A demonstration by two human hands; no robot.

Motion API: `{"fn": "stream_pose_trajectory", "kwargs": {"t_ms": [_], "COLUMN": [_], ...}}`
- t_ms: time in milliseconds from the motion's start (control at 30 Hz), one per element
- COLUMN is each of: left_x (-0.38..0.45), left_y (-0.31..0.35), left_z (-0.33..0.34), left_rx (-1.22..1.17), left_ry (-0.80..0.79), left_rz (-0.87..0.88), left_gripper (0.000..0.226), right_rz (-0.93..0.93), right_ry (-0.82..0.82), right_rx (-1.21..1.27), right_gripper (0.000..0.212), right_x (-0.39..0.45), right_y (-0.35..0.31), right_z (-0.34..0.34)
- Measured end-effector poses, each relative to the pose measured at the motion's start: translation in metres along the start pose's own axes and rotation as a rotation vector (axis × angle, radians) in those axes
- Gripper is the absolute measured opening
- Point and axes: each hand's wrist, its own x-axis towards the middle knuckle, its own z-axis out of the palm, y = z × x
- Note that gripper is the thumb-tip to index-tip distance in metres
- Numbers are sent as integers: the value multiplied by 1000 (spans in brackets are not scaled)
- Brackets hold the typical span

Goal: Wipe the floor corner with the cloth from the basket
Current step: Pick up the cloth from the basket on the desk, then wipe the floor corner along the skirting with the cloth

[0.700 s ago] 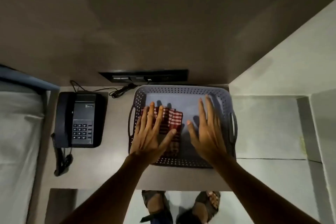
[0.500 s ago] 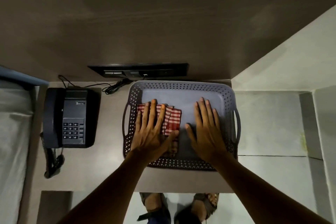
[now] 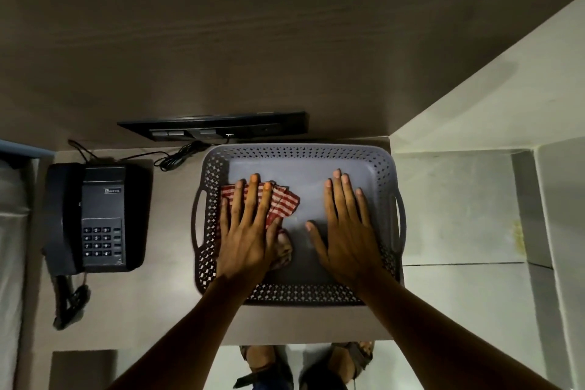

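One basket [image 3: 299, 153] | holds red-striped cloth [image 3: 286, 203] | left hand [image 3: 250, 231] flat on cloth | right hand [image 3: 345, 228] flat, fingers spread

Your left hand [image 3: 250, 231] and right hand [image 3: 345, 228] lie palm-down, fingers spread flat, thumbs angled inward toward each other, forearms extended.
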Motion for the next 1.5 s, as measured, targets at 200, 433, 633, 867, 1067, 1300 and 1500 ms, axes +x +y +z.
{"fn": "stream_pose_trajectory", "kwargs": {"t_ms": [200, 433, 633, 867, 1067, 1300, 1500], "left_x": [-2, -13, -13, -14, -18, -32, -17], "left_y": [16, 51, 95, 228, 367, 483, 526], "left_z": [-13, -50, -90, -98, -27, 85, 225], "left_rx": [-294, -632, -637, -754, -871, -969, -1009], "left_ry": [104, 165, 271, 296, 240, 157, -22], "left_rz": [-92, -374, -273, -67, -146, -236, -262], "left_gripper": [71, 64, 30, 69, 34, 21, 54], "right_rz": [76, 178, 234, 392, 423, 527, 481], "right_ry": [-84, 85, 178, 351, 284, 161, 84], "right_rx": [40, 345, 490, 478, 404, 333, 191], "right_gripper": [83, 72, 74, 73, 72, 78, 79], "right_x": [2, -18, -50, -103, -180, -283, -362], "right_y": [-11, -27, -10, 85, 208, 353, 450], "right_z": [-9, -52, -99, -128, -139, -99, -25]}}
